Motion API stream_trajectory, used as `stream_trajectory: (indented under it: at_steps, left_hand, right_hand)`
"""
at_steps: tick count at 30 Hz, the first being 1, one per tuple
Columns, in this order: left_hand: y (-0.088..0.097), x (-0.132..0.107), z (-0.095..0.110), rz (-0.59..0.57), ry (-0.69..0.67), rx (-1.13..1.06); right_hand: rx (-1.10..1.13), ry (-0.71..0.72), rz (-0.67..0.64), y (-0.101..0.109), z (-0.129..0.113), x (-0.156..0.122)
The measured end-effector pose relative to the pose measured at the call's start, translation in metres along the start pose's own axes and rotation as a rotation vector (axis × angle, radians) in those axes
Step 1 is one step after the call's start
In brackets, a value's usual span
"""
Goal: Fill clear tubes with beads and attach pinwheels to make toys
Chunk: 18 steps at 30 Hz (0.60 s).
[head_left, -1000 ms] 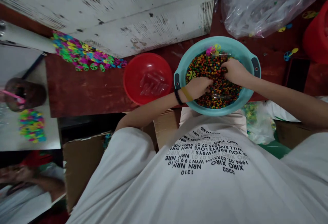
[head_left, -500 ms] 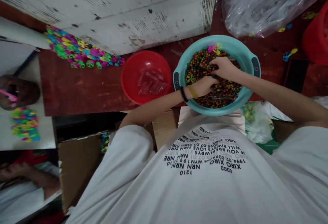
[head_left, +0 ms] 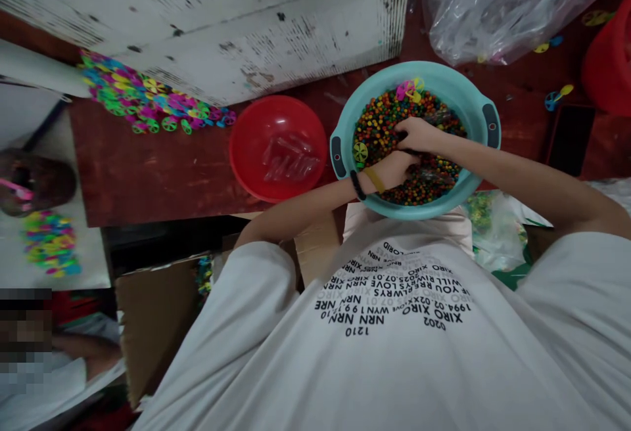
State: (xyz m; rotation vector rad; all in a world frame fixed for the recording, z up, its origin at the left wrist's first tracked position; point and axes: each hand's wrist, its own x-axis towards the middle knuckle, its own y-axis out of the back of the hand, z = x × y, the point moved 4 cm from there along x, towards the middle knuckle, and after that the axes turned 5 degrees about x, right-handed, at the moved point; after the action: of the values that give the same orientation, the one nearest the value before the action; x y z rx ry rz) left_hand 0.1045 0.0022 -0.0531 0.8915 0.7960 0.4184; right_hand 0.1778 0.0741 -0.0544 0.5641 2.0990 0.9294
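Observation:
A light blue basin (head_left: 419,211) holds many small colourful balls (head_left: 379,122). Both my hands are inside it, close together. My left hand (head_left: 396,169), with a black and a yellow band at the wrist, is closed over the balls, its fingertips partly hidden. Beside those fingertips lies something clear and shiny, perhaps plastic. My right hand (head_left: 420,136) reaches in from the right with fingers curled down at the balls; what it grips, if anything, does not show. A pink and yellow plastic wheel piece (head_left: 410,90) rests at the basin's far side, a yellow-green wheel (head_left: 360,152) at its left.
Left of the basin, a red bowl (head_left: 254,175) contains several clear plastic tubes (head_left: 290,158). Colourful wheel pieces (head_left: 152,99) are heaped by a white box (head_left: 305,37). A clear plastic bag (head_left: 493,10), a dark phone-like slab (head_left: 570,142) and a red container (head_left: 608,63) are to the right. Another person sits lower left.
My right hand has shifted slightly left and down among the balls, its fingers lower. My left hand stays almost in place. The whole view has shifted slightly.

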Motion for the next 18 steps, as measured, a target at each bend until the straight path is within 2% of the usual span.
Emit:
stream_trajectory:
  at_steps: [3, 6, 8, 12, 15, 18]
  left_hand:
    - [0.016, -0.023, -0.009, -0.002, 0.042, 0.019]
    - [0.017, -0.039, -0.006, -0.051, 0.163, 0.168]
    - [0.008, -0.034, 0.003, -0.083, 0.207, 0.209]
    - [-0.01, -0.004, 0.021, -0.067, 0.169, 0.14]
    - [-0.006, 0.004, 0.02, -0.032, 0.076, 0.05]
    - [0.006, -0.014, 0.011, -0.019, 0.047, 0.081]
  right_hand:
    - [-0.056, -0.069, 0.056, 0.013, 0.008, -0.021]
    - [-0.213, -0.181, 0.059, 0.015, 0.003, -0.037]
    - [-0.255, -0.193, 0.034, 0.008, -0.006, -0.032]
    - [-0.175, -0.062, 0.048, -0.003, -0.019, 0.006]
    - [-0.087, -0.032, 0.071, 0.001, -0.011, 0.021]
    - [-0.092, -0.049, 0.09, 0.009, -0.002, 0.008]
